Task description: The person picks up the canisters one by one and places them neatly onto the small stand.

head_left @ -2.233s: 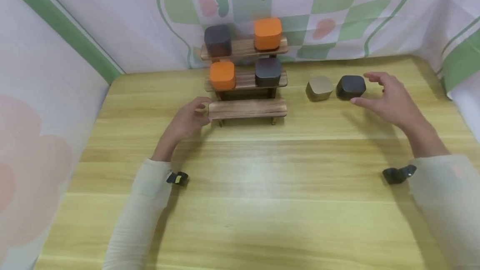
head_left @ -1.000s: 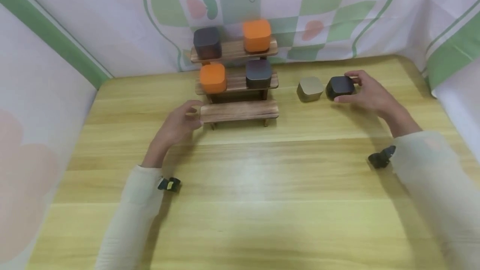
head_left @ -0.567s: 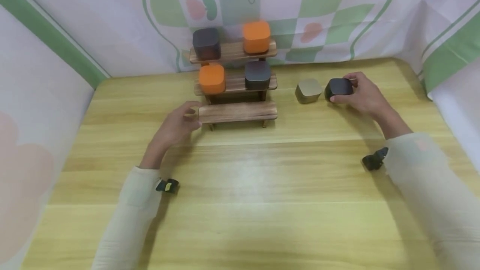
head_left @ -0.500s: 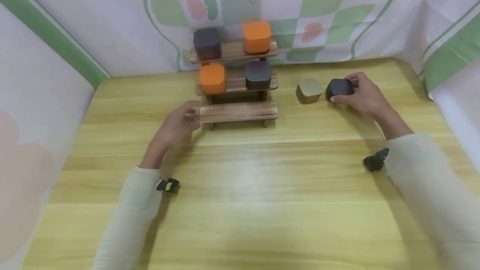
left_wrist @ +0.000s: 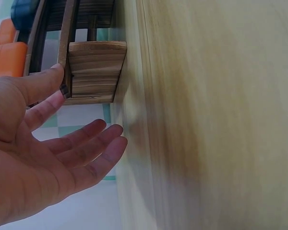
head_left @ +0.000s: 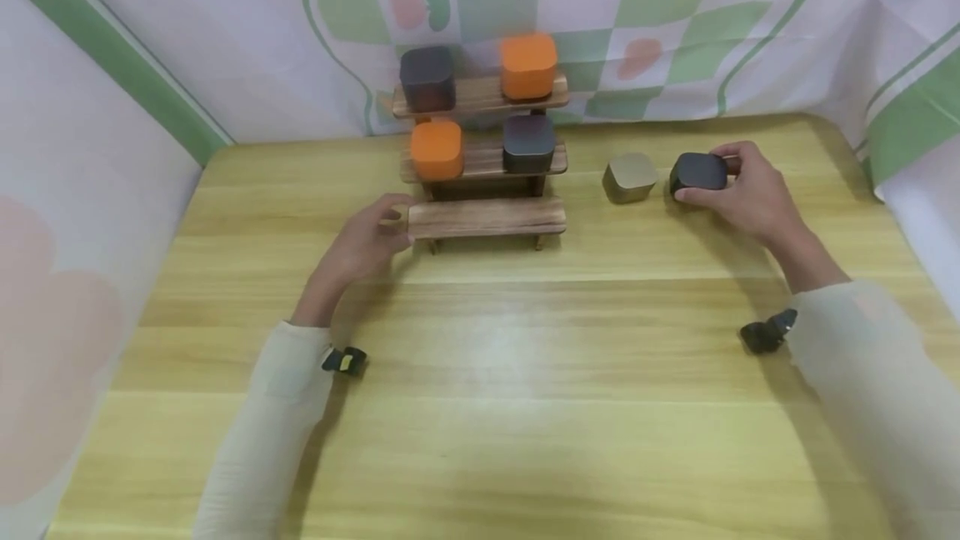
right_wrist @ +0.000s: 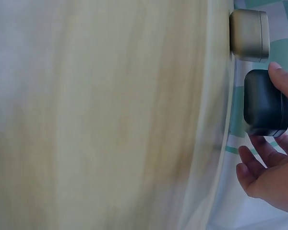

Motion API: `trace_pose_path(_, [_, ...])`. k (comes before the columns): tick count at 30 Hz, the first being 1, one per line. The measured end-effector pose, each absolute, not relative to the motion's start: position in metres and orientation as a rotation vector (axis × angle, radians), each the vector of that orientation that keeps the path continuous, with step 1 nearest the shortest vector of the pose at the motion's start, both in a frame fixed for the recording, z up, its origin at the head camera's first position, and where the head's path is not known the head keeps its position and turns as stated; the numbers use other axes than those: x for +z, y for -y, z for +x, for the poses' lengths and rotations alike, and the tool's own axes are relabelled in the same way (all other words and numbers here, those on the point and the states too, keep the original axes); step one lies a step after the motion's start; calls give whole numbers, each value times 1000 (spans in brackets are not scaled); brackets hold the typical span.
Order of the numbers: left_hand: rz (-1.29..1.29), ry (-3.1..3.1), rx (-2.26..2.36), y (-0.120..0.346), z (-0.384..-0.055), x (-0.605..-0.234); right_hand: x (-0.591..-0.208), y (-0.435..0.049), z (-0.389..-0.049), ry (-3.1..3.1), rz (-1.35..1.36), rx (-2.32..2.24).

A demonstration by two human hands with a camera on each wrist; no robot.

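My right hand (head_left: 761,194) grips a small black square tin (head_left: 699,172) with rounded corners, thumb on its near side and fingers on its far side. In the right wrist view the black tin (right_wrist: 265,103) hangs slightly above the table, with its lid seam showing. A gold tin (head_left: 630,177) stands on the table just left of it. My left hand (head_left: 363,240) holds the left end of the lowest step of a three-step wooden display shelf (head_left: 487,217) between thumb and index finger. In the left wrist view, the other fingers (left_wrist: 86,160) are spread loosely.
On the top step stand a black tin (head_left: 427,77) at left and an orange tin (head_left: 528,65) at right. The middle step bears an orange tin (head_left: 437,150) at left and a black tin (head_left: 528,142) at right. A patterned curtain (head_left: 675,57) hangs behind the table (head_left: 495,373).
My right hand has closed around the black tin, which is now raised slightly. My left hand keeps its place at the shelf's end. The head view has shifted a little.
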State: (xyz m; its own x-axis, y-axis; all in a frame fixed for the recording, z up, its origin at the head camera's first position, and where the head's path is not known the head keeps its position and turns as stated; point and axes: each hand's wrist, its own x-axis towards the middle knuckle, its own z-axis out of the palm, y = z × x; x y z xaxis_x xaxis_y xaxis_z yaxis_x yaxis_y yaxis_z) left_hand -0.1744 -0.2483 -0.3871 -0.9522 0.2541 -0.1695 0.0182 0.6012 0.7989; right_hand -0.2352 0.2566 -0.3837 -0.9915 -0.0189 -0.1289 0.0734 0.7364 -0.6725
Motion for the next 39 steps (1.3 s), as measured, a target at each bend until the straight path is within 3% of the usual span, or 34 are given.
trace_pose_path(39, [198, -2549, 1277, 249, -179, -391, -355, -217, -189, -3014, -203, -1157])
